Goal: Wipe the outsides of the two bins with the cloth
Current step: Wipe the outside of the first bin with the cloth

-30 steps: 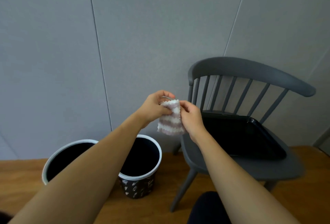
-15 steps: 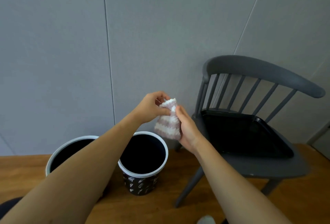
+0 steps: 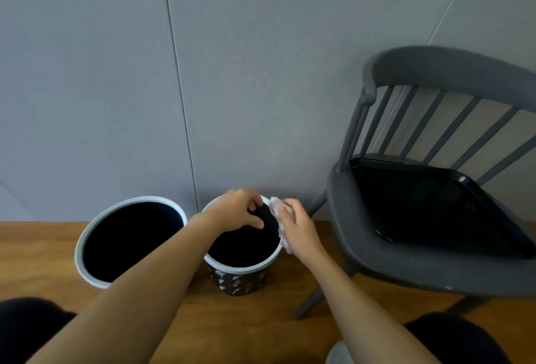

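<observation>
Pink-striped cloth (image 3: 278,213) has dropped from mid-air to patterned bin (image 3: 240,282) rim

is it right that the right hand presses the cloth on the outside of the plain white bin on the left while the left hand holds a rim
Not quite. The head view shows the right hand pressing the pink-and-white striped cloth against the black patterned bin with a white rim, not the plain white bin beside it. The left hand does hold a rim, the patterned bin's.

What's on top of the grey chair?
A black tray lies flat on the seat of the grey chair. Nothing shows on the tray, though its dark surface hides detail. The seat beneath the tray is covered, and its right edge runs out of view.
</observation>
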Demonstrator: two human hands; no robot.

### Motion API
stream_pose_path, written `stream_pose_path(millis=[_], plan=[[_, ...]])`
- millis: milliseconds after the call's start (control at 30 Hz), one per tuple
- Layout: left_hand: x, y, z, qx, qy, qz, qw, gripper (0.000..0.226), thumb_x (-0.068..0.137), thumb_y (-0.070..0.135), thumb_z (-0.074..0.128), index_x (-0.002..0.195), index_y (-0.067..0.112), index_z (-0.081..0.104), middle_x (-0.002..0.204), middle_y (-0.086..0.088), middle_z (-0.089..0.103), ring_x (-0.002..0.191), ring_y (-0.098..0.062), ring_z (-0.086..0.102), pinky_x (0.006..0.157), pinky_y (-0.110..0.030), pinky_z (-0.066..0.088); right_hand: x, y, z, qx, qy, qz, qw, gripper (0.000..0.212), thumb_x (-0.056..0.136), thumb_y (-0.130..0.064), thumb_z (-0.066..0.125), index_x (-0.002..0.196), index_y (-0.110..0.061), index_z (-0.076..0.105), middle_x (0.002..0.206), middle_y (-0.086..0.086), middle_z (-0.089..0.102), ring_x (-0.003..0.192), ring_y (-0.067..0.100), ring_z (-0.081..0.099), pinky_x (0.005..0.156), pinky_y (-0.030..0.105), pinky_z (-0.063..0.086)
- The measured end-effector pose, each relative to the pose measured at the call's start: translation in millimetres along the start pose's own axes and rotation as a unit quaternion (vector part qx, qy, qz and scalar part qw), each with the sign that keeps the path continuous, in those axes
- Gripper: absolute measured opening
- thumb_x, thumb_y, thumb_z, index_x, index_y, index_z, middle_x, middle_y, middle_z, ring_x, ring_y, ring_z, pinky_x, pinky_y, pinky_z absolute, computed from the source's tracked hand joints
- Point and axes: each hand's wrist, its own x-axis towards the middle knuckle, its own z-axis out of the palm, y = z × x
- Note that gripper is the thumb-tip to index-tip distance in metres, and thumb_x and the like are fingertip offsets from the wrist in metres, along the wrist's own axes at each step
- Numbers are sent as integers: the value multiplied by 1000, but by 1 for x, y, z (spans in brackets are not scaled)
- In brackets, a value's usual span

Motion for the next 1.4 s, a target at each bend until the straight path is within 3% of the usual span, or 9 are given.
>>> stream_pose_path(millis=[133, 267, 500, 633, 733, 933, 1067, 1233, 1400], plan=[[-4, -33, 54, 40, -67, -46, 996, 56, 69, 50, 77, 119, 31, 58, 107, 11, 62, 99, -10, 59, 89, -29, 48, 1, 54, 1, -118, 27, -5, 993, 33, 90, -63, 31, 114, -46, 46, 91, -3, 65, 78, 19, 63, 59, 33, 49], [-8, -52, 108, 70, -127, -74, 987, 57, 72, 50, 75, 123, 33, 55, 113, 8, 61, 101, -12, 58, 90, -33, 51, 0, 78, 8, -192, 25, -27, 981, 28, 96, -61, 28, 117, -48, 41, 106, -14, 61, 90, 8, 59, 64, 23, 49], [-6, -64, 142, 101, -147, -77, 981, 47, 75, 35, 76, 118, 33, 57, 106, 7, 60, 90, -12, 58, 77, -30, 54, 7, 87, 11, -221, 43, -41, 973, 27, 98, -58, 29, 120, -45, 39, 107, -15, 58, 87, 5, 57, 59, 17, 48], [-6, -64, 145, 132, -136, -48, 981, 38, 85, 17, 61, 121, 30, 58, 94, 10, 58, 81, -8, 58, 66, -22, 50, 8, 85, 9, -211, 59, -44, 975, 28, 97, -60, 28, 117, -44, 41, 103, -19, 56, 82, 0, 55, 55, 11, 42], [-2, -57, 130, 141, -114, -30, 983, 34, 88, 13, 51, 116, 31, 59, 90, 6, 61, 78, -12, 59, 70, -30, 53, 7, 81, 8, -217, 62, -47, 973, 27, 98, -58, 29, 117, -43, 41, 102, -19, 56, 81, 0, 55, 56, 14, 44], [7, -38, 71, 117, -76, -7, 990, 23, 80, 13, 52, 84, 36, 57, 68, 10, 57, 69, -15, 58, 61, -26, 39, 7, 55, 2, -222, 54, -56, 972, 26, 99, -57, 29, 118, -43, 41, 108, -12, 60, 92, 10, 58, 70, 32, 54], [5, -21, 20, 77, -78, 8, 994, 37, 75, 11, 54, 102, 34, 66, 75, 9, 63, 71, -14, 60, 60, -27, 44, 7, 26, -12, -232, 56, -101, 966, 21, 98, -57, 30, 112, -46, 42, 103, -12, 60, 90, 12, 59, 72, 35, 52], [1, 13, -55, 62, -45, 51, 996, 26, 78, 5, 56, 99, 15, 67, 81, -8, 64, 71, -19, 55, 64, -30, 44, 6, -22, -33, -231, 66, -168, 956, 27, 91, -62, 29, 112, -51, 42, 96, -23, 55, 89, 9, 58, 72, 34, 50], [-5, 34, -96, 44, 19, 64, 997, 35, 81, 8, 58, 105, 31, 66, 76, 16, 59, 70, 0, 53, 58, -10, 36, 5, -53, -43, -188, 80, -195, 959, 27, 87, -71, 31, 105, -56, 44, 89, -30, 58, 85, -2, 59, 68, 28, 52]])
